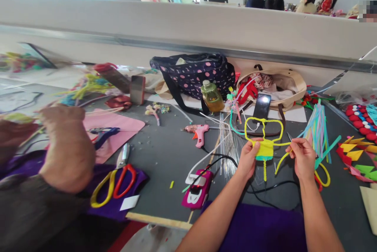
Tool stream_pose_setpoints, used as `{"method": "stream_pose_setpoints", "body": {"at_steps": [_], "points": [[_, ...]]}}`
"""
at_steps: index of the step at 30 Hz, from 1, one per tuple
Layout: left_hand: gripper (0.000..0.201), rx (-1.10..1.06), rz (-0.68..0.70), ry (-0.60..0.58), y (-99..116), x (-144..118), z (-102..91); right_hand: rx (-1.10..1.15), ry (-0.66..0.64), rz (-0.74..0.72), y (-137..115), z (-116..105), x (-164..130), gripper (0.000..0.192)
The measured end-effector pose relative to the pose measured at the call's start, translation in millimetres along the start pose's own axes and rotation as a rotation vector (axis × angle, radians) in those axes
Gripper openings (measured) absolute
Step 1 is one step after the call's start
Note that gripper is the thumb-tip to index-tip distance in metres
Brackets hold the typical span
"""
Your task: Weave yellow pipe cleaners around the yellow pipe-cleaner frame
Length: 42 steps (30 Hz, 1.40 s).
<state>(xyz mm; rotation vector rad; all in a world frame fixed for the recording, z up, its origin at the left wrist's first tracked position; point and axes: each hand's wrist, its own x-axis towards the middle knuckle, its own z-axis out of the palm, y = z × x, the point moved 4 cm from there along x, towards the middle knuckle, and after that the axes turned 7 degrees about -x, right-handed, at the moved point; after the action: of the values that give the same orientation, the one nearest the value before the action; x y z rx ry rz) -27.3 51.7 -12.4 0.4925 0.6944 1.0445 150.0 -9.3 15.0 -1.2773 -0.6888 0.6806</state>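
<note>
My left hand (247, 159) pinches a yellow pipe-cleaner figure (265, 146) by its wound yellow and teal middle; two loops rise above it. A loose yellow strand of the same figure runs to my right hand (303, 157), which grips it just to the right. Both hands hover above the grey table (165, 153), in front of a black phone (262, 106) propped against a beige bag (290, 87).
A pink glue gun (200, 133), a pink phone (198, 191) on a cable and thin wires lie left of my hands. Scissors (116, 181) rest on purple cloth. Another person's arm (66, 149) is at left. Pipe cleaners (318, 126), a bottle (212, 96), a dotted bag (194, 73).
</note>
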Motion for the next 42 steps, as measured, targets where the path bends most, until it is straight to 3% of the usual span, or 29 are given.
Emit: {"method": "stream_pose_setpoints", "body": {"at_steps": [4,10,17,23,29,36,39,42], "points": [[0.033,-0.012,0.092,0.058,7.3,1.7,-3.8,-0.075,-0.077,0.049,2.8,-5.0,2.8,0.026],[0.035,-0.046,0.112,0.098,15.1,4.1,-7.6,-0.352,-0.193,0.086,0.9,-14.3,5.1,0.024],[0.035,-0.071,0.198,0.166,22.0,2.8,-11.1,-0.744,-0.384,-0.104,-24.6,-16.2,-4.9,0.025],[0.036,-0.036,0.121,0.129,14.6,3.3,-9.1,-1.031,-0.313,-0.390,-43.1,-13.0,-10.2,0.021],[0.037,-0.005,0.062,0.126,8.1,-1.0,-4.3,-1.007,-0.203,-0.618,-41.4,13.3,-21.5,0.022],[0.034,-0.015,-0.031,0.031,2.7,-7.3,3.6,-1.050,-0.268,-0.651,-22.6,40.6,-37.9,0.019],[0.035,-0.040,-0.073,-0.010,1.0,-9.0,6.2,-0.989,-0.241,-0.626,-21.8,36.0,-36.0,0.019],[0.044,-0.071,-0.118,-0.041,-1.5,-10.0,7.9,-0.908,-0.117,-0.595,-27.9,23.8,-30.2,0.015]]}}
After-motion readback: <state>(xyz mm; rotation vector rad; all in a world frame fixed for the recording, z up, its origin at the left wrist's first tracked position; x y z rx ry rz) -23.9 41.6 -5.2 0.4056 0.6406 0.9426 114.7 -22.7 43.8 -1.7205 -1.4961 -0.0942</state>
